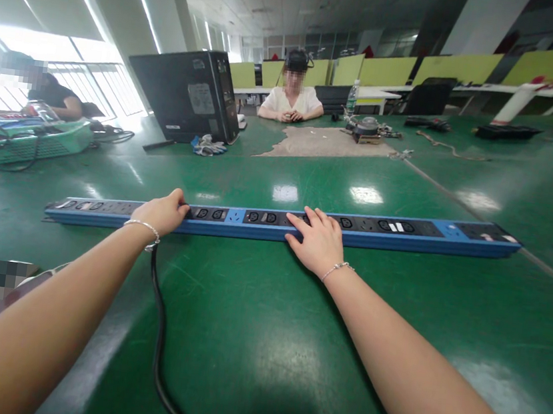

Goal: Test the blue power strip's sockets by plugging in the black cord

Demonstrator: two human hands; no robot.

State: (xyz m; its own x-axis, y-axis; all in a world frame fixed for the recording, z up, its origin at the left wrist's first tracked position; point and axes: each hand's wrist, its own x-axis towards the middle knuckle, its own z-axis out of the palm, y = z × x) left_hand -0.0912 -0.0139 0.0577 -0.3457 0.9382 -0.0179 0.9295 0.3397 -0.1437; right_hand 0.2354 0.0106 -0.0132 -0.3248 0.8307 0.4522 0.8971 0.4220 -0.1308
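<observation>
A long blue power strip (210, 228) with black sockets lies across the green table (243, 310). Over its left part, my left hand (162, 212) is closed, fingers curled down at the socket face; a black cable (158, 347) runs from beneath this hand toward the near edge of the view. What the left fingers grip is hidden, though the cable's end meets them. My right hand (320, 242) rests on the middle of the strip with its fingers spread, holding nothing.
Behind the strip stand a black computer case (184, 91) and gloves (208, 145). A green basket with cables (57, 145) is at left. One person (292, 98) sits opposite, another (51, 92) at far left. A bottle (353, 97) and a round device (368, 127) are farther back.
</observation>
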